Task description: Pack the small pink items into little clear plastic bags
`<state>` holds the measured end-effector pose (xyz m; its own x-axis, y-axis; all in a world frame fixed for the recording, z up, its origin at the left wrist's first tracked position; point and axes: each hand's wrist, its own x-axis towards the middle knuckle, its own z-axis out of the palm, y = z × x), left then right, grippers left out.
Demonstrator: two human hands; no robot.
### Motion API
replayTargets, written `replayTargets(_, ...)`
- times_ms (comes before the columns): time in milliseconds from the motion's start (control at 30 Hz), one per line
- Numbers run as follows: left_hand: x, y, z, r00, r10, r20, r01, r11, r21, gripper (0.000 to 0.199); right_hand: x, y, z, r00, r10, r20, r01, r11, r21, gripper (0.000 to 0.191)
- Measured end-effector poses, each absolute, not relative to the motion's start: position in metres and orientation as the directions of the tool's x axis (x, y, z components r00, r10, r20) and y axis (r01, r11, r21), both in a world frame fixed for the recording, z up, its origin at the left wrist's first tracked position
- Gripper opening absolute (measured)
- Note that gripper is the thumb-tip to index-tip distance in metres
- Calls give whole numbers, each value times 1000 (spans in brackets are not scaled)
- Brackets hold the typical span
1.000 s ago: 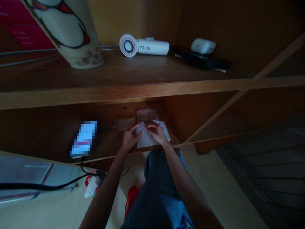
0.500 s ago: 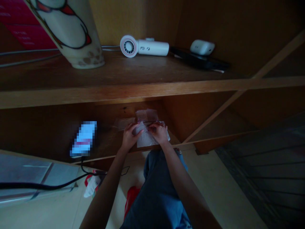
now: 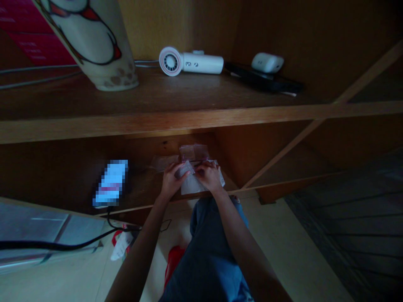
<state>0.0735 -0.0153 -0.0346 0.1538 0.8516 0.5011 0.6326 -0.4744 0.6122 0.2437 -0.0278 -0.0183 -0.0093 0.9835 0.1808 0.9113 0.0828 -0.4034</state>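
Observation:
On the lower shelf, my left hand grips a small clear plastic bag between thumb and fingers. My right hand pinches at the right edge of that same bag, its fingertips close to the left thumb. Beneath both hands lies a whitish plastic sheet or bag. Behind them rest more clear zip bags, and another clear bag lies flat beyond my left hand.
A lit phone with a black cable is at the left of the lower shelf. Above stand a patterned cup, a white handheld fan and a white case on a dark object. The upper shelf's edge overhangs.
My right hand has shifted very slightly at the bag's edge, its fingers drawn a little closer together. My left hand holds its place.

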Motion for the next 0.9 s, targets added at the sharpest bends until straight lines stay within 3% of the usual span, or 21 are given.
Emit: replayTargets(900, 73, -15, -35, 168, 846, 506, 624, -489, 610, 32, 246, -31, -17, -38, 985, 169, 921, 100, -376, 13)
